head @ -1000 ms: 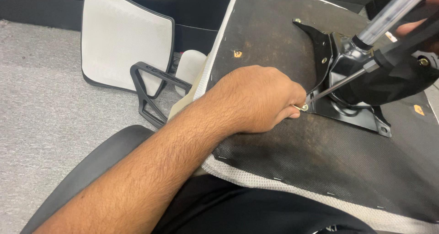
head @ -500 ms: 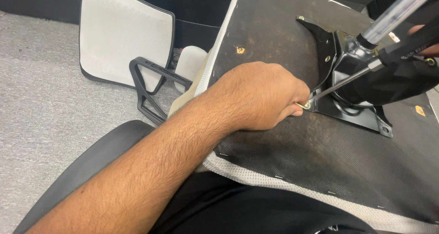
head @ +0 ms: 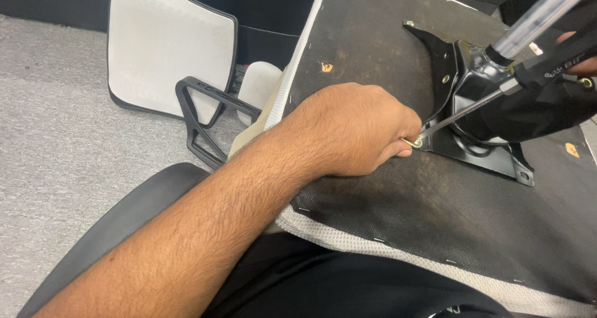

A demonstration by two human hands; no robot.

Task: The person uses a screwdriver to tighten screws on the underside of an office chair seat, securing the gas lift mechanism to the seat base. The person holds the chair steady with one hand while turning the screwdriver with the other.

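My left hand (head: pixel 354 128) lies knuckles-up on the black underside of the chair seat (head: pixel 385 212), and its fingertips pinch a small brass-coloured bolt with its washer (head: pixel 415 142) right at the near corner of the black metal plate (head: pixel 491 150). My right hand (head: pixel 575 44) barely shows at the top right edge; it seems wrapped around the dark handle of the screwdriver (head: pixel 491 103), though I cannot tell how firmly. The steel shaft runs down and to the left until its tip meets the bolt head beside my fingertips. To do this well, I judge that I should keep the bolt standing square to the plate hole, hold it lightly enough that it can turn, and keep the shaft in line with it, since right now the shaft comes in at a low slant and could slip off toward my fingers. Gentle pressure first, then harder once the thread bites, seems wise. The plate carries a shiny cylinder (head: pixel 541 16) rising to the top right, and another bolt (head: pixel 445 78) already sits in the plate. Two orange-rimmed holes (head: pixel 327 67) mark the seat fabric. Beyond the seat edge, on the grey carpet (head: pixel 56 125), a white mesh backrest (head: pixel 168 50) and a black armrest frame (head: pixel 202 116) lie waiting.
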